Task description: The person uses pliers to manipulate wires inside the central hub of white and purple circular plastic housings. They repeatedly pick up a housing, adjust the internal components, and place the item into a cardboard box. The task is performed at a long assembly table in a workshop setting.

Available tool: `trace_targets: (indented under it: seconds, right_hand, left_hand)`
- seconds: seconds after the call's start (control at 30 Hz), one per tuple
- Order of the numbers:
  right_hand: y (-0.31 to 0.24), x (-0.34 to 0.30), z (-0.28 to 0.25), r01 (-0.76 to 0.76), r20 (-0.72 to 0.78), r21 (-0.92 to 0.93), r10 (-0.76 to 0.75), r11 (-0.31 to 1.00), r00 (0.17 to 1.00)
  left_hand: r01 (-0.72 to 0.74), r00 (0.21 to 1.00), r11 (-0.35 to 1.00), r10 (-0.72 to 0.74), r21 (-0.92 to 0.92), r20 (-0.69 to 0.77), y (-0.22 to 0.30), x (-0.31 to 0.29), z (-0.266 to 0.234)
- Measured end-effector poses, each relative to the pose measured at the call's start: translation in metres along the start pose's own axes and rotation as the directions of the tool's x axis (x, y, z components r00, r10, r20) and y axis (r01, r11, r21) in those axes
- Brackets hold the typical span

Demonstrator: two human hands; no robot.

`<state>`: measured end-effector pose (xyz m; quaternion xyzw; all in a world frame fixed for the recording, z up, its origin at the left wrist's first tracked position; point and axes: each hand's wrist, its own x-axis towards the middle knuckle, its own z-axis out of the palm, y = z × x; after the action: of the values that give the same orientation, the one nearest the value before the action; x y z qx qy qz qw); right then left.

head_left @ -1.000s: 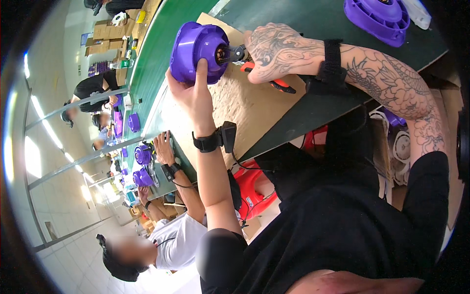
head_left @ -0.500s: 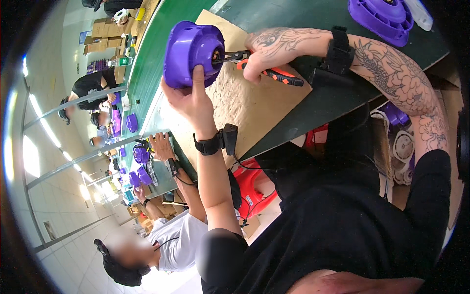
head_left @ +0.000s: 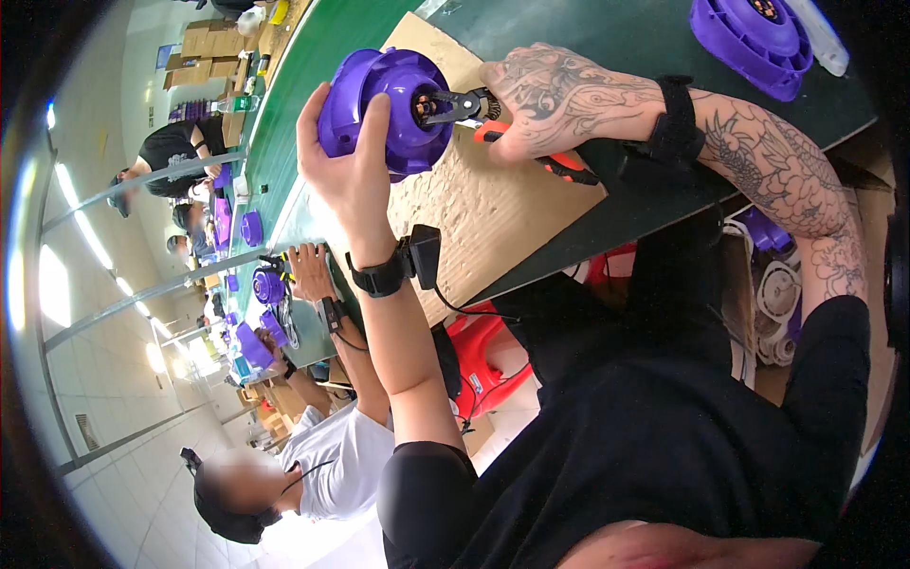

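Note:
My left hand (head_left: pixel 353 180) is wrapped round a purple plastic housing (head_left: pixel 391 81), holding it tilted above a cardboard sheet (head_left: pixel 502 223). The thumb presses on the housing's side, and the other fingers go behind it. In its round dark opening sit small copper-coloured parts (head_left: pixel 424 106). My right hand (head_left: pixel 559 100) is closed on pliers (head_left: pixel 464 106) with orange and black handles. Their dark jaws reach into the opening at the copper-coloured parts; whether they grip anything there I cannot tell.
On the green table, far right, lie another purple housing (head_left: pixel 749 43) and a whitish piece (head_left: pixel 823 38). A box of white and purple parts (head_left: pixel 779 289) stands below the table edge, near a red stool (head_left: pixel 483 365). To the left a co-worker in white (head_left: pixel 322 455) handles purple parts.
My left hand has turned the housing and shifted it slightly right, so its opening shows more. The pliers have turned, showing their pivot, and my right hand has moved a little right.

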<state>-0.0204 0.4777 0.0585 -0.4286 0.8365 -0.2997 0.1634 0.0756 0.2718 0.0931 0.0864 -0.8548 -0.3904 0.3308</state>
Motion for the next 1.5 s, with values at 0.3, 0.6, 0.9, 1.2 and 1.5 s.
trace_targets:
  seconds: [0.3,0.6,0.9,1.2,1.5]
  right_hand:
    - [0.018,0.013,0.006,-0.289,0.453,0.863,-0.384,0.414,0.805]
    - [-0.001,0.01,0.009,-0.096,0.152,0.207,0.065,0.974,0.986]
    - [0.01,0.01,0.013,-0.36,0.476,0.866,-0.353,0.346,0.805]
    - [-0.01,0.001,0.003,-0.041,0.071,0.096,0.035,0.995,0.997]
    - [0.018,0.021,0.025,-0.465,0.538,0.843,-0.403,0.272,0.74]
  left_hand:
    - [-0.37,0.917,0.929,0.362,-0.016,-0.167,-0.005,-0.004,-0.009]
    - [-0.127,0.992,0.963,0.128,0.237,0.011,0.001,-0.004,-0.009]
    - [-0.281,0.923,0.959,0.255,-0.05,-0.287,-0.012,-0.017,-0.007]
    - [-0.144,0.988,0.99,0.144,0.003,-0.049,0.009,-0.006,-0.01]
    - [-0.258,0.925,0.966,0.248,0.003,-0.289,-0.022,-0.017,-0.011]
